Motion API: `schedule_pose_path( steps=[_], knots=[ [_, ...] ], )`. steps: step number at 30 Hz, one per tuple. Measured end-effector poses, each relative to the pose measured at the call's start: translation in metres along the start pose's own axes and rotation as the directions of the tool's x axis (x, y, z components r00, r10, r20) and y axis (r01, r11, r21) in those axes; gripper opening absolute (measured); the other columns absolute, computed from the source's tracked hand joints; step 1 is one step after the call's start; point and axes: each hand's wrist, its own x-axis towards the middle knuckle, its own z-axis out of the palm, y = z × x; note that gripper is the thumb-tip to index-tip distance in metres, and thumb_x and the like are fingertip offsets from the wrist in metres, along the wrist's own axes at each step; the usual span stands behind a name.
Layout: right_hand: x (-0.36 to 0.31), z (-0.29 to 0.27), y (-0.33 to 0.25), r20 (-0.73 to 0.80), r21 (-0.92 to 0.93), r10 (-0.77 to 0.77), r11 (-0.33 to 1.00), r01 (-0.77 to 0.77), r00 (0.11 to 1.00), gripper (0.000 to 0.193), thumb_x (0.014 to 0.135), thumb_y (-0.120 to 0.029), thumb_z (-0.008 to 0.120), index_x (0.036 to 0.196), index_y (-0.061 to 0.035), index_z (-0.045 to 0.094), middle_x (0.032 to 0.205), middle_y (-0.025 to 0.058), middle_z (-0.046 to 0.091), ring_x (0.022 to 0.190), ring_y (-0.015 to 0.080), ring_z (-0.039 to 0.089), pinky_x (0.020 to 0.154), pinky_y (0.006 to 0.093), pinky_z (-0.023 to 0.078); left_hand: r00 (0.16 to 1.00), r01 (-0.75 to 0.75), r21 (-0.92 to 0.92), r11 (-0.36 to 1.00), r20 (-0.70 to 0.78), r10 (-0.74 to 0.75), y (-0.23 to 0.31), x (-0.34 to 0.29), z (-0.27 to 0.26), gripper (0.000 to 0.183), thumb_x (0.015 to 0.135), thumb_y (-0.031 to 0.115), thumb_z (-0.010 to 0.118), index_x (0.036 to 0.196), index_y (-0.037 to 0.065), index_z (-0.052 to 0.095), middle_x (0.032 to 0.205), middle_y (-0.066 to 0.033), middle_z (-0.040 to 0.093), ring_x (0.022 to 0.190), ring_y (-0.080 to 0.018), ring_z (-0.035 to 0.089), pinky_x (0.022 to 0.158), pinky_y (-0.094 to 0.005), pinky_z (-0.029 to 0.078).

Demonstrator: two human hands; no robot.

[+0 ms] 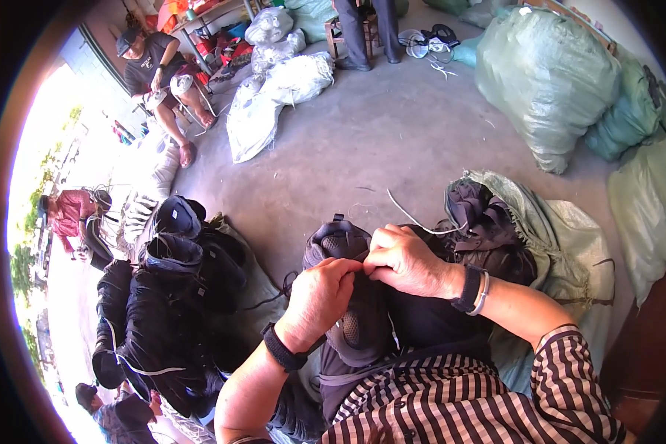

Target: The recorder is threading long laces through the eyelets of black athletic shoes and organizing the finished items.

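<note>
Shoe (pixel 354 337) sits on the lap (pixel 436 325) pointing lengthwise away from the body, left hand (pixel 318 297) nearer me, right hand (pixel 407 257) farther out, fingertips pinched closed right over it, can't tell on what from my end.

On the lap (pixel 436 322), beneath left hand (pixel 318 300) and right hand (pixel 411 259), a shoe (pixel 359 318). Just to the left, a shoe pile (pixel 166 318); to the right, footwear (pixel 488 229) in a sack (pixel 573 255). Ahead, on the floor (pixel 381 155), bags (pixel 544 81) rightward, bundles (pixel 281 96) leftward, a seated person (pixel 152 78) behind those.
</note>
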Motion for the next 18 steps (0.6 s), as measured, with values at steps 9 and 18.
schedule_pose_path(
  steps=[9,18],
  knots=[
    [-0.004,-0.001,-0.013,-0.054,-0.153,-0.045,0.988,0.036,0.998,0.01,0.074,-0.008,0.064,0.078,-0.0075,0.054,0.082,0.0055,0.051,0.071,0.0237,0.058,0.06,0.0329,0.049,0.957,0.016,0.269,0.963,0.274,-0.092,0.01,0.019,-0.013,0.015,0.083,0.023,0.057,0.09,0.013,0.064,0.08,-0.008,0.067,0.079,-0.029,0.064,0.068,-0.0393,0.05],
    [-0.003,-0.039,0.0,0.466,0.289,0.485,0.708,-0.645,0.741,0.019,0.089,-0.017,0.054,0.085,-0.0023,0.064,0.058,0.0045,0.059,0.051,0.0113,0.056,0.05,0.0265,0.044,0.972,0.012,0.194,0.981,0.228,-0.057,0.012,0.005,-0.006,0.015,0.078,0.022,0.064,0.09,0.014,0.064,0.076,-0.0067,0.065,0.074,-0.0237,0.065,0.062,-0.0344,0.05]
  ],
)
